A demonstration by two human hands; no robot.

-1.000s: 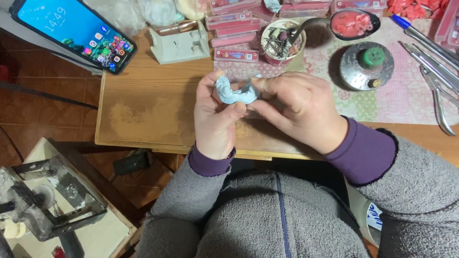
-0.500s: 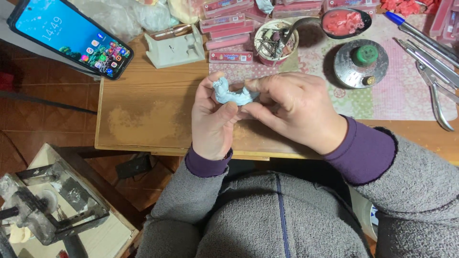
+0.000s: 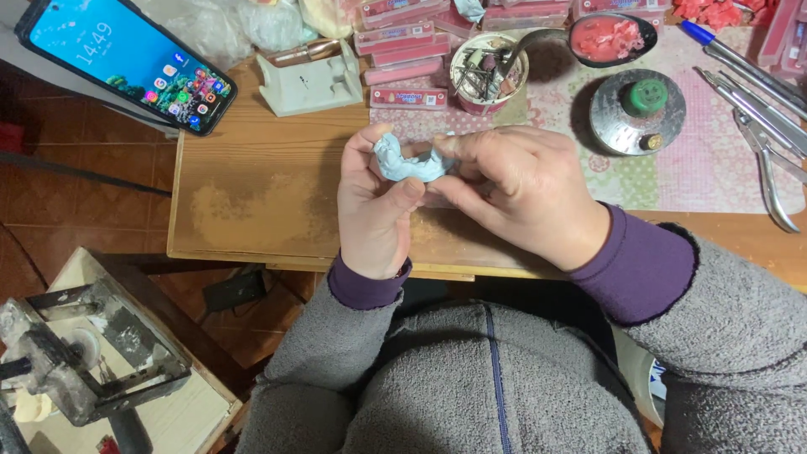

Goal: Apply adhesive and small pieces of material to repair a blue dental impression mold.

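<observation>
A wooden table carries a patterned mat, a smartphone and pliers.

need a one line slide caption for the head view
Both hands, left and right, hold a pale blue cast over a wooden table beside a phone.

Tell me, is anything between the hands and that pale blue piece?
Nothing visible. Both the left hand and right hand grip the blue piece directly, above the bench.
</observation>
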